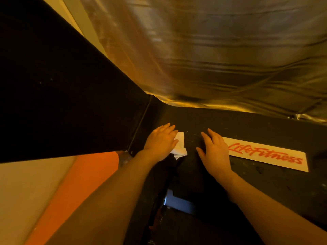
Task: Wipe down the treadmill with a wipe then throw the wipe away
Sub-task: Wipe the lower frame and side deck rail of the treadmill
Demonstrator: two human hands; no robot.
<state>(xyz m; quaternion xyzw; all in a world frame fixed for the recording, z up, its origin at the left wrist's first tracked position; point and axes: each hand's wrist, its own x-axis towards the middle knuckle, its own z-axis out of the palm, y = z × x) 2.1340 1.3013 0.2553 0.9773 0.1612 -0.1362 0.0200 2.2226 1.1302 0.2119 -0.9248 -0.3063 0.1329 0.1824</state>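
Both forearms reach up from six o'clock onto the dark treadmill hood (194,121). The left hand (160,141), fingers straight, presses a crumpled white wipe (180,146) flat at its three o'clock side. The right hand (215,151) lies open, fingers spread, touching the LifeFitness decal (267,153) at three o'clock.

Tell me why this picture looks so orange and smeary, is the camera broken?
Head view: dim, warm light tints everything amber; the shiny sheet above is streaked with motion blur and glare; wide-angle bending curves the edges; the black treadmill sinks into shadow, while the left hand, wipe, right hand and logo sticker stay fairly sharp.
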